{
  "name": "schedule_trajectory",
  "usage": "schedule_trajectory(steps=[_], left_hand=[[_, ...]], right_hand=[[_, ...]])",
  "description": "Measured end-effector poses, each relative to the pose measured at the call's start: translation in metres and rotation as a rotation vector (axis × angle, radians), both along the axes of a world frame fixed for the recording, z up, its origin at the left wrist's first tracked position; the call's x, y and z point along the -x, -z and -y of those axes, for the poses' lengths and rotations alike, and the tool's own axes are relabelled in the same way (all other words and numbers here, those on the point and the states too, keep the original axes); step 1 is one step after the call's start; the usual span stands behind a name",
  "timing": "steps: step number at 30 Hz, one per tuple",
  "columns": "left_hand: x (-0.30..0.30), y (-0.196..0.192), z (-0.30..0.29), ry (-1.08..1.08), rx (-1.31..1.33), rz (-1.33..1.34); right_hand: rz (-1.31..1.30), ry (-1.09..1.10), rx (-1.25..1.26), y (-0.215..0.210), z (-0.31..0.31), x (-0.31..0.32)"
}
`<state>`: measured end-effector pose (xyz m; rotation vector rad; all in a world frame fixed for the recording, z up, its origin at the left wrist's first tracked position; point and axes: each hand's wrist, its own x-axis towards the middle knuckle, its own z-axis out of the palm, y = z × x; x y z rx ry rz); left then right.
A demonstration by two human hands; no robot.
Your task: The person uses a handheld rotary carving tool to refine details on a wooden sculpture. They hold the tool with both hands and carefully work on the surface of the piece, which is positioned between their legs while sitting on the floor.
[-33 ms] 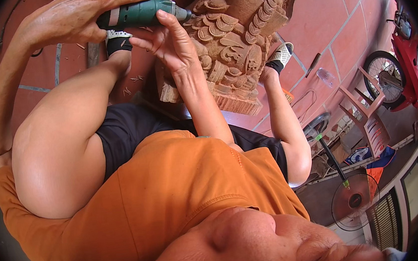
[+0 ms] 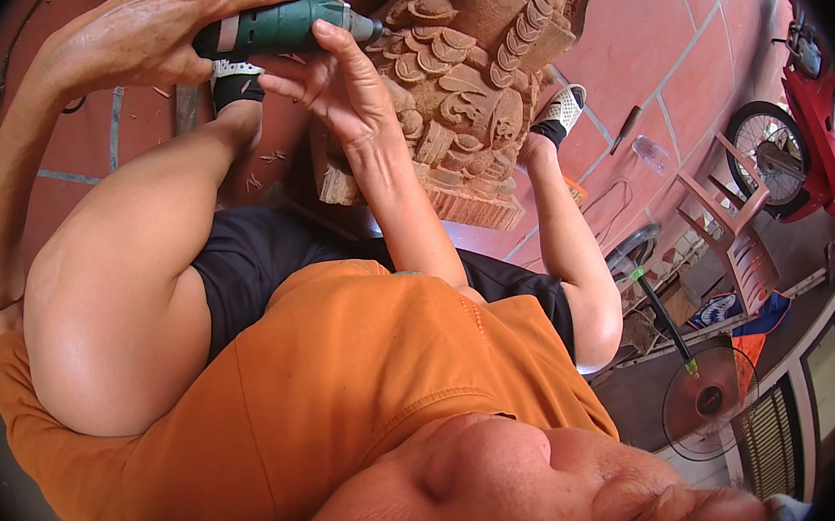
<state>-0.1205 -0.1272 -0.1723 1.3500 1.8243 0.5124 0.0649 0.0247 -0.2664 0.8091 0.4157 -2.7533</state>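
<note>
My left hand (image 2: 130, 37) is wrapped round the rear of a green handheld die grinder (image 2: 280, 30) at the upper left. My right hand (image 2: 353, 91) steadies the tool's front from below; its thumb lies on the grinder and its other fingers are loosely bent beneath. The narrow tip points right and meets, or nearly meets, a carved wooden block (image 2: 457, 96); contact is hard to make out. Raised scale-like and curling shapes cover the brown wood, which stands between my legs. My right forearm passes in front of its near left side.
Wood shavings (image 2: 274, 157) are scattered on the red tiled floor (image 2: 678, 44). A dark-handled tool (image 2: 625, 130) and a clear plastic bottle (image 2: 651, 154) lie to the right. Beyond are a plastic chair (image 2: 736, 230), a standing fan (image 2: 709, 400) and a red motorbike (image 2: 816, 142).
</note>
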Motion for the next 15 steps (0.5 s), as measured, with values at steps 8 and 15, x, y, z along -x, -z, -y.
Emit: schedule_trajectory(steps=[8,15], left_hand=[[-0.0005,-0.0032,-0.0010,-0.006,0.056,-0.055],[-0.0005,-0.0021,-0.0002,-0.009,0.060,-0.062]], right_hand=[[-0.021,-0.004,0.007,0.0034,-0.0008,0.0034],[-0.013,-0.004,0.012,0.0039,0.0001,0.0037]])
